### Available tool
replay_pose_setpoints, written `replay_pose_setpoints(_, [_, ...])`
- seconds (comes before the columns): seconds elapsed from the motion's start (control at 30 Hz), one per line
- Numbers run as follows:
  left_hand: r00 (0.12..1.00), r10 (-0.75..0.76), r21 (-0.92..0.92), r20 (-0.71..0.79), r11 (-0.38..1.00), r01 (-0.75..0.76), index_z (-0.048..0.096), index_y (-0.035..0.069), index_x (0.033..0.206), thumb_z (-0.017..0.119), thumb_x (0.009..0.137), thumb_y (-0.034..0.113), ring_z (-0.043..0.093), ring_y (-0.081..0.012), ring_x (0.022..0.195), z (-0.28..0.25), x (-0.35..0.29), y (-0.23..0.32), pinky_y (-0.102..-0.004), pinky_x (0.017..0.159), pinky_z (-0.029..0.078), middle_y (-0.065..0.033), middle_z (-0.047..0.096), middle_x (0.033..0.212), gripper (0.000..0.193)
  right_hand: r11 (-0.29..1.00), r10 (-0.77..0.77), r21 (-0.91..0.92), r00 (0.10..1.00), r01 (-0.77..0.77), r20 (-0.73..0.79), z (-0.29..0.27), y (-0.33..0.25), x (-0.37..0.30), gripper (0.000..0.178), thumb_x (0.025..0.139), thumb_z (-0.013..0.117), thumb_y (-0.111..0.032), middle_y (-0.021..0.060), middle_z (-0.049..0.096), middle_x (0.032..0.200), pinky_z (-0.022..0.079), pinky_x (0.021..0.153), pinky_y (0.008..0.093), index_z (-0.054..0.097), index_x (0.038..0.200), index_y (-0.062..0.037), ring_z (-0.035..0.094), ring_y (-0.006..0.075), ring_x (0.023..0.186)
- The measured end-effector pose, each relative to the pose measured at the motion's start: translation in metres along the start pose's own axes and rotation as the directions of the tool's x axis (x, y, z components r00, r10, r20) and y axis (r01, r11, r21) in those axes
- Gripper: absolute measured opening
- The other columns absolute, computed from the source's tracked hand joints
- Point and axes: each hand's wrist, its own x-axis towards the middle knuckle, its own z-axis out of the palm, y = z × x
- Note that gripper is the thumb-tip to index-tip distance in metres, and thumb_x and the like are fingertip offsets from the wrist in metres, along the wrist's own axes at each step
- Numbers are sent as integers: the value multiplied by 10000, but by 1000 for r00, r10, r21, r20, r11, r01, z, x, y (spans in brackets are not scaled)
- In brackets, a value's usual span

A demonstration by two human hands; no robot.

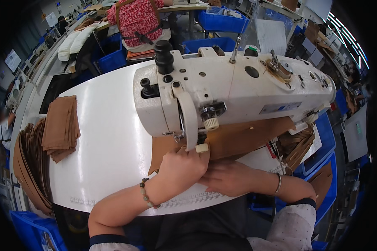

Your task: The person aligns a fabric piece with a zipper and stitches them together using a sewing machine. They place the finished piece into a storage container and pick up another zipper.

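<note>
Both hands are pressed flat on a tan brown fabric piece (238, 140) lying on the white counter (109, 138), tucked under the head of the white sewing machine (234, 92). Left hand (183, 167) has fingers together on its near edge right by the needle; right hand (226, 178) lies just beside, fingers spread on the cloth. A stack of matching brown pieces (60, 127) sits well off to the left.

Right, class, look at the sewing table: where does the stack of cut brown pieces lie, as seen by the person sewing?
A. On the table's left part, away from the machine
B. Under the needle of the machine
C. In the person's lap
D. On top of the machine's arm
A: the stack of brown pieces lies on the left part of the white table, well apart from the sewing machine and both hands.
</note>
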Motion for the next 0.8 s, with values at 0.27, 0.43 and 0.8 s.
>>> replay_pose_setpoints(0.27, [990, 70, -34, -119, 997, -74, 666, -72, 1236, 629, 774, 49, 719, -227, 705, 9, -12, -2, -315, 593, 581, -130, 659, 854, 479, 846, 499, -228, 866, -482, 19, -23, 60, -21, 416, 931, 720, -297, 156, 686, 1259, 513, 1031, 436, 674, 1247, -30, 653, 333, 1182])
replay_pose_setpoints(0.43, [998, 50, -7, 37, 999, -50, 682, -92, 1107, 615, 840, 84, 735, -413, 1069, 15, -22, -2, -407, 824, 623, -255, 726, 1059, 328, 774, 615, -273, 781, -571, 108, -42, 17, -35, 475, 914, 745, -341, 149, 699, 1216, 524, 999, 422, 671, 1275, -42, 668, 335, 1135])
replay_pose_setpoints(0.8, [962, -32, -557, 272, 810, 185, 759, 4, 971, 663, 856, 47, 726, -375, 787, -7, -1, -55, -451, 710, 601, -209, 706, 810, 156, 820, 490, -279, 865, -500, -110, -19, 24, 25, 297, 804, 761, -98, 118, 622, 1075, 546, 843, 428, 637, 1067, -32, 625, 320, 988])
